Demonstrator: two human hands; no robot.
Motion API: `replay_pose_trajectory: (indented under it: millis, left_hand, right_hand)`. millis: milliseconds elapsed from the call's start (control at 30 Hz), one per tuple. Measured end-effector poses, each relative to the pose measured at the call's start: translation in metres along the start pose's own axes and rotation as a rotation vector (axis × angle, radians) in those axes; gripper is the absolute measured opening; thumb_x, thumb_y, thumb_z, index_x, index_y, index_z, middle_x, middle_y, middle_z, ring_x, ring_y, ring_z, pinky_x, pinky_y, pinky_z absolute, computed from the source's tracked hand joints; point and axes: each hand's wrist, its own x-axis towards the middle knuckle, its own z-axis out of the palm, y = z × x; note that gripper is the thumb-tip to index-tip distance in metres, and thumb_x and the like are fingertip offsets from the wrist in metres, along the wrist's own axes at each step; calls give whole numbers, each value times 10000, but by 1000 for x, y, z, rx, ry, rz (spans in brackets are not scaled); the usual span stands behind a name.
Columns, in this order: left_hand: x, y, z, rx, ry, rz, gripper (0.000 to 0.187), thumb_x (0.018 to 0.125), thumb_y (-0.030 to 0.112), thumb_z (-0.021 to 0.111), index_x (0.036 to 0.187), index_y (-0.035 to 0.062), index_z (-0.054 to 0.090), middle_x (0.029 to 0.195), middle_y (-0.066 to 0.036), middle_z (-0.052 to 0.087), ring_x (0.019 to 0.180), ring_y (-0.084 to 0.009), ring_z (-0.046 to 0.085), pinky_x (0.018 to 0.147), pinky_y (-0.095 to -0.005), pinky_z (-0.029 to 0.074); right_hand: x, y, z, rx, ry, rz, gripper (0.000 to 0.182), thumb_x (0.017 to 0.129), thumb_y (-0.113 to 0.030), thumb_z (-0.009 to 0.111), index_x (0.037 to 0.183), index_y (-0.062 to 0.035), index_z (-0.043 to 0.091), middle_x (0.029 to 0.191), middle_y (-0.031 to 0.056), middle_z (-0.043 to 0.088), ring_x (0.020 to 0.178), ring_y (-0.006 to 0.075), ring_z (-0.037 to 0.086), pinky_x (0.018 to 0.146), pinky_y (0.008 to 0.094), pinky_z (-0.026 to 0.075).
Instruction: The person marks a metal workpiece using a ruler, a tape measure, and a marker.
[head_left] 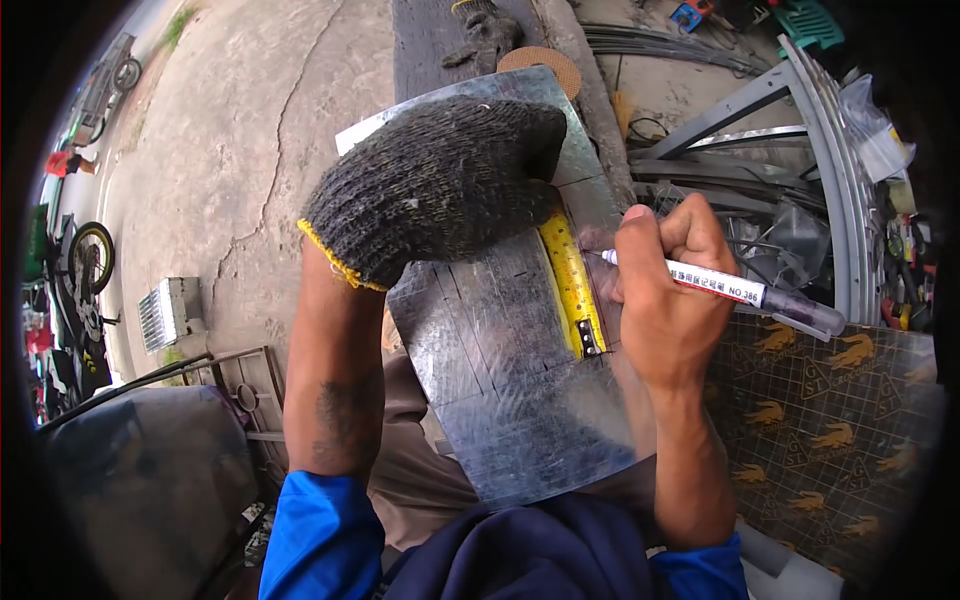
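My left hand (440, 175), in a dark knitted glove with a yellow cuff, is closed around the upper end of a yellow tape measure (570, 280). The blade lies along a shiny sheet of metal (500, 400), its hooked end pointing toward me; the tape's case is hidden under the glove. Bare and closed, my right hand (675, 290) grips a white marker pen (725, 284). The pen's tip points left, close beside the tape's right edge. Thin dark lines run across the sheet left of the tape.
Beyond the sheet, a grey glove (485, 38) and a brown disc (540, 70) lie on a dark plank (420, 50). A grey metal frame (800, 150) stands at right above a patterned board (830, 430). Motorbikes (90, 270) are parked at far left.
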Motion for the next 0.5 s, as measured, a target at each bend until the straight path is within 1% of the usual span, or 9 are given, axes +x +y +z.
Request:
replay_pose_trajectory:
  millis: [133, 200, 500]
  left_hand:
    - [1, -2, 3, 27, 59, -44, 221, 863, 267, 734, 932, 61, 696, 838, -161, 683, 795, -364, 671, 714, -448, 535]
    - [2, -2, -6, -13, -62, -32, 222, 870, 274, 729, 941, 65, 700, 843, -159, 687, 803, -361, 679, 719, -447, 540]
    - [2, -4, -1, -43, -35, -7, 222, 879, 276, 726, 951, 67, 701, 847, -155, 691, 808, -358, 683, 725, -445, 543]
  right_hand:
    - [-1, 2, 0, -18, 4, -37, 369, 915, -6, 693, 694, -66, 404, 589, -14, 385, 548, 41, 368, 475, 264, 338]
    - [0, 3, 1, -18, 2, -46, 369, 914, -3, 692, 694, -66, 403, 588, -15, 383, 547, 41, 368, 474, 266, 339]
    - [-1, 2, -1, -19, -2, -36, 362, 913, 8, 689, 694, -67, 411, 576, -20, 415, 533, 29, 400, 464, 245, 351]
